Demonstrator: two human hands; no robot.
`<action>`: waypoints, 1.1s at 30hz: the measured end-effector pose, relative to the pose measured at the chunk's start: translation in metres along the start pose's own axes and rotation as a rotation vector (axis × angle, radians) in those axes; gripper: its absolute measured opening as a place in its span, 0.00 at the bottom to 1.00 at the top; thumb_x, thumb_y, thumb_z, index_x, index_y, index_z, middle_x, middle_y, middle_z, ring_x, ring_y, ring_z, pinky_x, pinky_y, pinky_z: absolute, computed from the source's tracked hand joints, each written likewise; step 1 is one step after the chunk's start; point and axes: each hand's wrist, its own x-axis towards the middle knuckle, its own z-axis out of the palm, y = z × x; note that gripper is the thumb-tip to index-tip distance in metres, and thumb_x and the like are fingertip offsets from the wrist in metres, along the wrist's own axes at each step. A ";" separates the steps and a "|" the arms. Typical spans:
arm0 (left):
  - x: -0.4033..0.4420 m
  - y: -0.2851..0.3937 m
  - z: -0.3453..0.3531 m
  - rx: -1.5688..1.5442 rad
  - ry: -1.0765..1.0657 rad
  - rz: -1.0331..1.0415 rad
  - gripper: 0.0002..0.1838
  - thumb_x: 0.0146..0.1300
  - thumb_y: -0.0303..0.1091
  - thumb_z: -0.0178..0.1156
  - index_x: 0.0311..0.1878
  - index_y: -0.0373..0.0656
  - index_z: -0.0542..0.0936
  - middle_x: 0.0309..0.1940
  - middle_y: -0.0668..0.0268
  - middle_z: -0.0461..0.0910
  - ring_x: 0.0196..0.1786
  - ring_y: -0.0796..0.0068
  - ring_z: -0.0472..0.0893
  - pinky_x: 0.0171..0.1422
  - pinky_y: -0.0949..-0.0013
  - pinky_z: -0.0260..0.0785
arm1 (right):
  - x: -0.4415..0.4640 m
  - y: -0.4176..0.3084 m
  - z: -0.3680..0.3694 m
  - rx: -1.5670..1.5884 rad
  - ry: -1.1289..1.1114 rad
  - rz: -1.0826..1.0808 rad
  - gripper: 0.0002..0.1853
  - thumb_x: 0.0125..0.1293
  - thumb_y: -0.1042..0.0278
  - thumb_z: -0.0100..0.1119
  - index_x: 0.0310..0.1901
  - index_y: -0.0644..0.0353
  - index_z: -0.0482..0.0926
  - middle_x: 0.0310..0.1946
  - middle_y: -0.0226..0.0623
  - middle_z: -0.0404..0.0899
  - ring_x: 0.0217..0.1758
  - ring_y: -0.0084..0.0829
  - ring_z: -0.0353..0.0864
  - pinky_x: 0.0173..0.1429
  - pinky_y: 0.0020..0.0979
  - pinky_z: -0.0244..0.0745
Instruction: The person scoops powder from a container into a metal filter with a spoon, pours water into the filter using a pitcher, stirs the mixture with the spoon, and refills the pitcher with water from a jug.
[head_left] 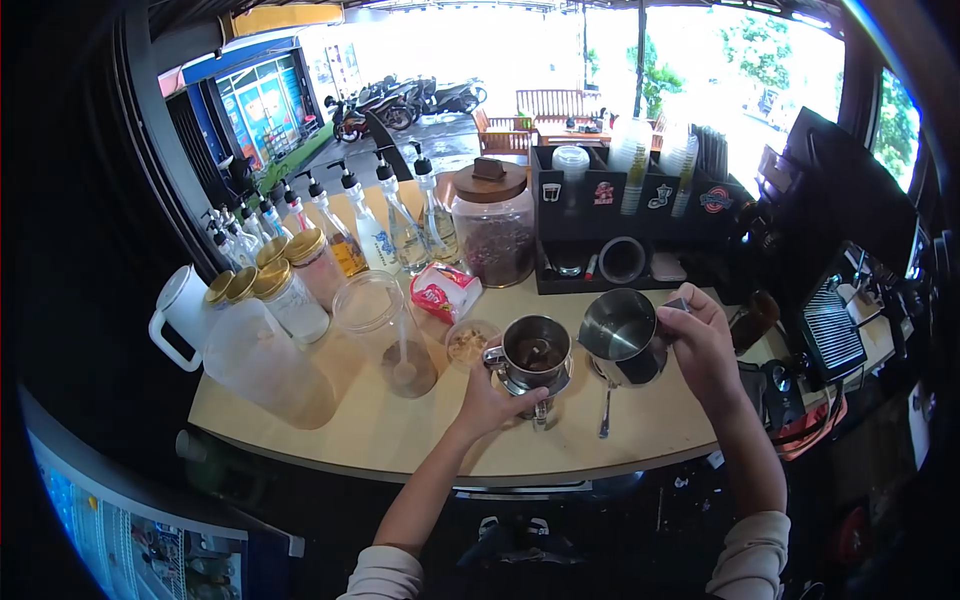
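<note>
My left hand [495,408] is closed around the lower side and handle of a metal drip filter [537,350], which sits on top of a vessel and has dark contents inside. To its right, my right hand [697,340] grips the handle of a steel pitcher [620,327], raised over the counter and holding what looks like clear liquid. Below the pitcher lies a spoon [605,412]. Just left of the filter stands a small cup [472,343] with light brown pieces. A clear jar [408,365] of brown powder with a scoop is further left.
Pump bottles [375,235] line the back left of the counter [470,450], beside gold-lidded jars [300,305] and plastic pitchers. A red and white packet [445,292] and a wooden-lidded jar [494,235] stand behind the filter. At the back right are a black organizer [640,225] and a machine [835,325].
</note>
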 end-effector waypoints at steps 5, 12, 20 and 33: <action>0.001 0.007 0.000 0.011 -0.021 0.015 0.40 0.42 0.39 0.77 0.58 0.37 0.68 0.51 0.60 0.76 0.57 0.69 0.75 0.65 0.63 0.63 | 0.015 -0.001 0.009 -0.048 -0.003 0.006 0.07 0.59 0.79 0.60 0.29 0.59 0.71 0.26 0.28 0.77 0.29 0.16 0.76 0.36 0.19 0.70; 0.003 0.010 0.000 0.034 -0.003 0.105 0.40 0.42 0.38 0.76 0.59 0.37 0.68 0.51 0.59 0.76 0.57 0.68 0.75 0.64 0.63 0.63 | 0.029 -0.003 0.021 -0.142 0.003 -0.017 0.07 0.58 0.79 0.62 0.29 0.59 0.72 0.26 0.28 0.78 0.30 0.14 0.76 0.37 0.17 0.71; 0.005 0.002 -0.001 0.022 -0.031 0.117 0.41 0.41 0.39 0.76 0.59 0.37 0.67 0.51 0.58 0.76 0.57 0.67 0.75 0.64 0.63 0.64 | 0.032 -0.009 0.032 -0.256 0.026 -0.017 0.08 0.58 0.78 0.63 0.29 0.58 0.72 0.25 0.26 0.77 0.28 0.11 0.74 0.34 0.15 0.68; 0.005 -0.003 -0.002 0.021 -0.034 0.120 0.42 0.42 0.39 0.76 0.60 0.37 0.66 0.52 0.56 0.75 0.57 0.66 0.74 0.64 0.63 0.63 | 0.035 -0.005 0.034 -0.346 0.050 -0.055 0.11 0.57 0.78 0.65 0.27 0.57 0.70 0.22 0.22 0.73 0.24 0.08 0.68 0.28 0.15 0.64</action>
